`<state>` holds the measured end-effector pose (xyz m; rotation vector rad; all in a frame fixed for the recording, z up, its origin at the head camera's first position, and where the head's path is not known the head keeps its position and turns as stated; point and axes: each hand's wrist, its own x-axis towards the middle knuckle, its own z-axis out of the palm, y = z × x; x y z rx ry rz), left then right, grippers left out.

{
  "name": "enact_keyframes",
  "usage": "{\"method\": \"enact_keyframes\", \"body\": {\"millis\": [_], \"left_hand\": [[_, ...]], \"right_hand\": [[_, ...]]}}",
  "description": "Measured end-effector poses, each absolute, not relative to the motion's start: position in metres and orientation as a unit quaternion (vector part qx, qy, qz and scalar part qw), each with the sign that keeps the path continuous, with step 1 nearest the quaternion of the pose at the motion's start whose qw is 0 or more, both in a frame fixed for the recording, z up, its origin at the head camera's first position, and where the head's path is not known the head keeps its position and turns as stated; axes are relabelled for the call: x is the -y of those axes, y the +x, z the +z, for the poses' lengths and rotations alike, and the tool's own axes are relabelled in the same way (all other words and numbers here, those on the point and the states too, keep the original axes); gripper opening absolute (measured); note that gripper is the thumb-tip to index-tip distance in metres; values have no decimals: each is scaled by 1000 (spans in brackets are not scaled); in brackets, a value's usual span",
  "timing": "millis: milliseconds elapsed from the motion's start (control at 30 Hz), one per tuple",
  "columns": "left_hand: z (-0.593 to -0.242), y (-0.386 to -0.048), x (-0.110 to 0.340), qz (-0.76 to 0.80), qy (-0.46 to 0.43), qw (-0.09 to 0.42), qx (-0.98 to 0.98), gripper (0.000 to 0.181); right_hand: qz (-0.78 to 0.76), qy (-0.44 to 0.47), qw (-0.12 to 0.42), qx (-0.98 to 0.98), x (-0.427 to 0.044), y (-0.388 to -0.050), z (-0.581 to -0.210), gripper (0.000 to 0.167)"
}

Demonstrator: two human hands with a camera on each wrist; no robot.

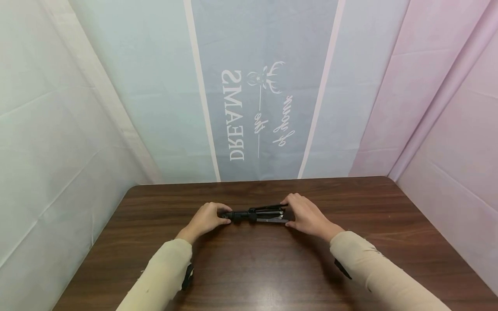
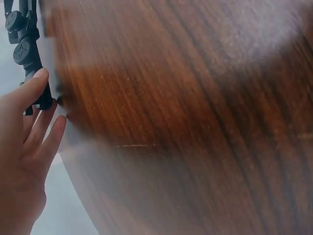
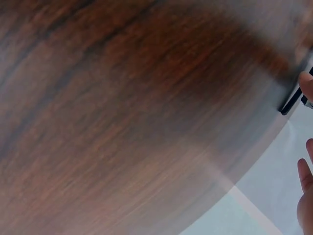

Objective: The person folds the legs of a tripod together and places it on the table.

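A black folding tripod [image 1: 241,215] lies sideways on the brown wooden table, its legs [image 1: 270,219] fanned slightly apart towards the right. My left hand [image 1: 206,219] pinches the narrow left end between thumb and fingers. Round knobs show on the tripod [image 2: 30,58] in the left wrist view, above the left hand [image 2: 27,142]. At the other end my right hand [image 1: 307,216] spans the leg tips, thumb on the near leg and fingers on the far one. Only part of the right hand [image 3: 307,196] and one dark leg [image 3: 291,102] enter the right wrist view.
The dark wood-grain table [image 1: 256,268] has rounded far corners. Behind it hangs a blue-grey cloth [image 1: 264,164] with mirrored white lettering and a deer motif. Pale cloth walls [image 1: 50,142] stand on the left and pinkish ones [image 1: 447,129] on the right.
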<state>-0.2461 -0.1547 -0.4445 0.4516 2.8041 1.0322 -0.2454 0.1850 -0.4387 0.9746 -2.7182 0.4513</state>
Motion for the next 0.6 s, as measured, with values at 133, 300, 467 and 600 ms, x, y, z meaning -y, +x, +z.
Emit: {"method": "enact_keyframes", "body": {"millis": [133, 300, 467, 600], "left_hand": [[-445, -245, 155, 328, 161, 62, -929, 32], [-446, -245, 155, 319, 162, 64, -932, 34], [-445, -244, 155, 317, 163, 63, -932, 35], [-442, -243, 156, 310, 172, 59, -933, 35]], "right_hand": [[158, 334, 105, 923, -184, -243, -440, 62], [153, 354, 122, 915, -185, -242, -442, 61], [136, 367, 135, 910, -186, -242, -443, 59], [134, 365, 138, 911, -186, -241, -443, 56]]}}
